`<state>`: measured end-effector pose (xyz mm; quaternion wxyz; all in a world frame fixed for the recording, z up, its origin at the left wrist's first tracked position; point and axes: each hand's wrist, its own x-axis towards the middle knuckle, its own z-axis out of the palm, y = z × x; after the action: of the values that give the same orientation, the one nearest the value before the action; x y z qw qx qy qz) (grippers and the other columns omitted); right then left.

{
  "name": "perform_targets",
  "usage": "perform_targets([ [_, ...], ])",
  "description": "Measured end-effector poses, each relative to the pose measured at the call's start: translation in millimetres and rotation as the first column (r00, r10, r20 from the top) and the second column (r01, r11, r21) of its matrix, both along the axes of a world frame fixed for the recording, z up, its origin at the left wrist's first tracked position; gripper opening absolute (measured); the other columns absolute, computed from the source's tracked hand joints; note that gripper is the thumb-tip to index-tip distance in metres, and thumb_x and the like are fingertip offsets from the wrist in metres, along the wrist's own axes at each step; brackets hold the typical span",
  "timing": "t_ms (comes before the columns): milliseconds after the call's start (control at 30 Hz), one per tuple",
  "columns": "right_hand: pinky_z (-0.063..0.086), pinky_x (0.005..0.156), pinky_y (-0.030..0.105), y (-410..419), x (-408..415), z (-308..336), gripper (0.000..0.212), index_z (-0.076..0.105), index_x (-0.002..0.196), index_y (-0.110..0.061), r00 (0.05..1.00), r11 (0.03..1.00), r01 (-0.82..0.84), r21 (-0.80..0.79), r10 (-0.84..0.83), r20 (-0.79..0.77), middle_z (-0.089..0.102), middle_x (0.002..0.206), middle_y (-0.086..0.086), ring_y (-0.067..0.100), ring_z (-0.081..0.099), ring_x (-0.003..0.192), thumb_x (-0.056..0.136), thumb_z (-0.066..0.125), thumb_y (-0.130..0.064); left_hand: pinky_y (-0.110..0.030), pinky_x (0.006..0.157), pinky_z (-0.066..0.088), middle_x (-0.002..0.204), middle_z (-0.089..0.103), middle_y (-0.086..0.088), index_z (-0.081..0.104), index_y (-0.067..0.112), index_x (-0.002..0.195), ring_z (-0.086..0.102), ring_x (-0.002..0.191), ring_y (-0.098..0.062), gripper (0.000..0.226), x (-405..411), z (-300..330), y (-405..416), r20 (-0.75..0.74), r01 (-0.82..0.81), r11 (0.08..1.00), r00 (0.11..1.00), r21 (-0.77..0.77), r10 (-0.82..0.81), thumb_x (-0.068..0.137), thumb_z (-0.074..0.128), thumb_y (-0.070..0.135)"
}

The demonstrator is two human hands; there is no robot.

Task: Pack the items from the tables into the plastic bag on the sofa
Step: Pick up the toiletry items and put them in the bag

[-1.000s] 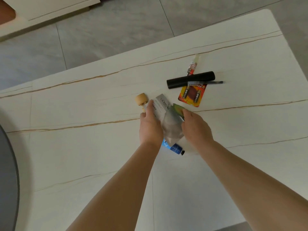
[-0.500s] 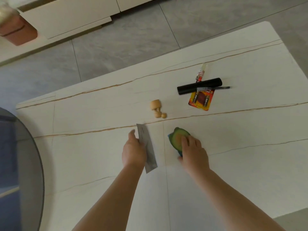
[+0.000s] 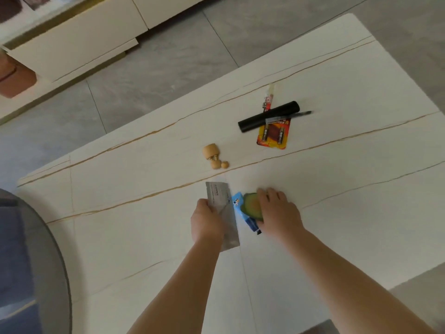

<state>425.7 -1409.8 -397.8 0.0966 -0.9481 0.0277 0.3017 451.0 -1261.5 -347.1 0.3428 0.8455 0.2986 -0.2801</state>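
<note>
Hands: split apart from the one clump they shared a second ago; each now had its own item, near the table's near edge.
Left hand [image 3: 207,220]: fingers curled round a silver sachet [image 3: 219,196], gripped by its near half, far end sticking out past the knuckles.
Right hand [image 3: 277,210]: fingers bent over a green, avocado-like disc [image 3: 251,204], holding it against a blue tube [image 3: 243,213] just left of it; whether the tube was truly gripped, I could not tell.
Change: half a second back the blue tube was nearly hidden under the right hand; now it showed plainly, so the pickup looked under way.
Left behind: wooden knob [image 3: 213,157], black tube [image 3: 268,115], battery pack [image 3: 273,136] and a small stick [image 3: 267,102], untouched, farther out on the table [image 3: 361,189].
Plastic bag: not in view, nor the sofa.
Meaning: first handfuls looked gathered; a carry to the sofa seemed next, then a return trip for the far cluster.
</note>
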Motion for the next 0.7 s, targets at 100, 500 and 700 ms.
perform_targets([
  [100,0.045,0.087,0.038,13,-3,-11,0.088,0.018,0.146,-0.017,0.996,0.997,0.072,0.040,-0.074,0.055,0.029,0.145,0.009,0.030,0.032,0.131,0.079,0.061,-0.055,-0.033,0.067,0.043,0.098,0.051,-0.002,0.048,0.013,0.109,0.051,0.085,-0.024,0.018,3,-4,-2,-0.014,0.020,0.999,1.000,0.036,-0.020,0.095,0.038,0.006],
  [500,0.050,0.074,0.032,23,-2,-12,0.065,0.020,0.144,-0.014,0.994,0.999,0.048,0.024,-0.050,0.096,0.047,0.129,0.010,0.027,0.047,0.114,0.089,0.056,-0.016,-0.024,0.055,0.040,0.098,0.053,0.002,0.052,0.016,0.115,0.053,0.083,-0.020,0.025,-1,-22,16,-0.012,-0.016,0.999,1.000,0.032,0.016,0.099,0.034,0.010],
  [700,0.048,0.078,0.030,0,-6,1,0.052,0.032,0.135,-0.018,0.995,0.995,0.087,0.056,-0.090,0.053,0.045,0.127,0.006,0.023,0.046,0.114,0.090,0.057,-0.017,-0.027,0.063,0.045,0.099,0.054,0.003,0.051,0.020,0.118,0.054,0.084,-0.017,0.025,-10,-8,-4,-0.011,-0.002,0.999,1.000,-0.044,0.002,0.101,0.034,0.015],
])
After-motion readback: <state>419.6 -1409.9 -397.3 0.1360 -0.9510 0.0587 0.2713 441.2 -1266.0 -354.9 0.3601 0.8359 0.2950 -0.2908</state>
